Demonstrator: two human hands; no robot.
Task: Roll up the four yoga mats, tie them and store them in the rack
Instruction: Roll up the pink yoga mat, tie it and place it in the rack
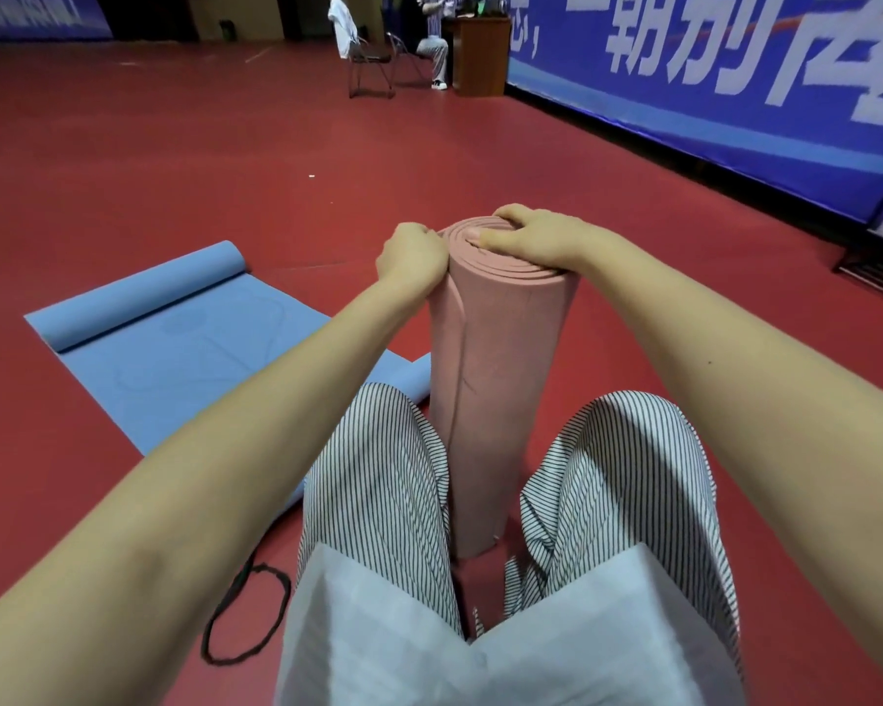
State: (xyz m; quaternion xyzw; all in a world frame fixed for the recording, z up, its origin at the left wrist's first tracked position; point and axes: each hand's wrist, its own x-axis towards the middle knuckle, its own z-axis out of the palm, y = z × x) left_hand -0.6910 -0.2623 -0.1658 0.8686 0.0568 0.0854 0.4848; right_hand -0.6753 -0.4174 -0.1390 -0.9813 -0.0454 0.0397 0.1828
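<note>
Far to the left of the pink mat [495, 379], low down by my near side, I see a black cord loop [246, 614] lying flat on the floor [174, 145]. Left of the pink mat and a little beyond it, a blue mat [174, 349] is spread on the floor. Its far end is rolled into a tube and its near corner curls up just beside the pink mat's base.

My left hand [413, 257] grips the pink mat's left side near the top, fingers clenched round the outer layer. The pink mat itself is rolled up and stands upright, a little tilted, between my knees in striped trousers [378, 476]. Its lower end sits on the floor just beyond a white garment [378, 644] on my lap.

My right hand [536, 234] clasps the pink mat's top end, with the fingers bent over the far rim and the thumb laid across the spiral of layers. My two forearms cross much of the view on either side of the roll.

Well behind the pink mat, folding chairs [370, 63] stand on the red sports floor, one draped with a white cloth [341, 22]. A seated person [429, 38] is beside a wooden desk [480, 53]. To the right of the pink mat, a blue banner [735, 94] with large white characters runs along the wall.
</note>
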